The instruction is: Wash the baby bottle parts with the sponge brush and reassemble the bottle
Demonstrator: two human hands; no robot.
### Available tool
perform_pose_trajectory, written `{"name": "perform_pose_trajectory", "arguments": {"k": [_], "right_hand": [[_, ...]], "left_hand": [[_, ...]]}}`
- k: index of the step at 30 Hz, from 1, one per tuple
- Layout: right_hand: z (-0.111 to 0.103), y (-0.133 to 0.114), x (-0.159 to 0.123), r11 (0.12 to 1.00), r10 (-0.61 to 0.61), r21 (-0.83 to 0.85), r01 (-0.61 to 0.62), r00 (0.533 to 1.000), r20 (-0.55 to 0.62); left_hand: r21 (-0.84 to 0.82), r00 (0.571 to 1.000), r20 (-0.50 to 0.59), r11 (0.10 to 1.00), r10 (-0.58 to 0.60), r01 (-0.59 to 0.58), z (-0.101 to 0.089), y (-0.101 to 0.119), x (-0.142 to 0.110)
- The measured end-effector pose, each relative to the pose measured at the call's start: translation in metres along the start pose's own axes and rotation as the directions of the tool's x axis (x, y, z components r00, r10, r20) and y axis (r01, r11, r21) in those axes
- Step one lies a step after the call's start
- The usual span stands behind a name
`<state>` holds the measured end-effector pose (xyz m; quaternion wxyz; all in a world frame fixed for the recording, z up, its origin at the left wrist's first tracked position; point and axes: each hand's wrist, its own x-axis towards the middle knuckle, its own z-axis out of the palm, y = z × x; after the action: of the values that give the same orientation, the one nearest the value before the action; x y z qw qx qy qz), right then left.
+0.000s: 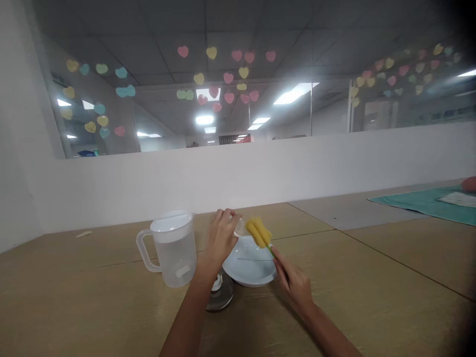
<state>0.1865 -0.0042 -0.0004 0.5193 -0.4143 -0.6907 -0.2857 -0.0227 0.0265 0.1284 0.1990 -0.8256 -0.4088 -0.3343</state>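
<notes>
Farthest left of the left hand's grip, a thin pale sliver [84, 234] lies on the wooden table [104, 312], near the wall. Closer in, just left of that hand's forearm, a translucent white pitcher [174, 260] stands upright, its handle turned away from the grip. Below the grip, partly covered by the forearm, sits a round, dark, shiny piece [225, 296] with a white centre. The left hand [222, 230] has its fingers curled on a clear piece [240, 227], mostly hidden, above the far-left rim of a white bowl [249, 270]. The bowl rests between the two grips, a little below them. Just right of the clear piece is a yellow sponge [258, 231]; whether they touch, I cannot tell. The right hand [295, 285] is closed around the sponge's green handle [271, 250], the sponge tilted up and leftward from that grip. Well to its right, a teal cloth [420, 203] lies flat, with a white cloth [459, 199] on it.
</notes>
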Motion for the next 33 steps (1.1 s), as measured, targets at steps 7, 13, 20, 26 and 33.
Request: {"name": "perform_pose_trajectory", "arguments": {"k": [7,13,20,26,33], "right_hand": [[-0.007,-0.003,0.007,0.975,-0.183,-0.119,0.187,0.982,0.041],[-0.006,-0.001,0.004,0.948,-0.251,-0.171,0.267,0.962,0.107],[-0.003,0.001,0.002,0.937,-0.257,-0.207,0.281,0.957,0.135],[-0.005,-0.002,0.004,0.928,-0.267,-0.221,0.3,0.949,0.169],[-0.002,-0.002,0.002,0.921,-0.274,-0.239,0.309,0.947,0.168]], "left_hand": [[0.165,0.998,0.053,0.985,0.034,-0.042,0.005,-0.001,-0.001],[0.232,0.977,0.175,0.959,0.124,-0.164,0.005,0.015,-0.001],[0.261,0.968,0.22,0.949,0.119,-0.176,0.003,0.019,0.0],[0.269,0.956,0.271,0.945,0.112,-0.187,0.003,0.02,0.0],[0.291,0.942,0.33,0.944,0.056,-0.158,0.006,0.024,0.002]]}}
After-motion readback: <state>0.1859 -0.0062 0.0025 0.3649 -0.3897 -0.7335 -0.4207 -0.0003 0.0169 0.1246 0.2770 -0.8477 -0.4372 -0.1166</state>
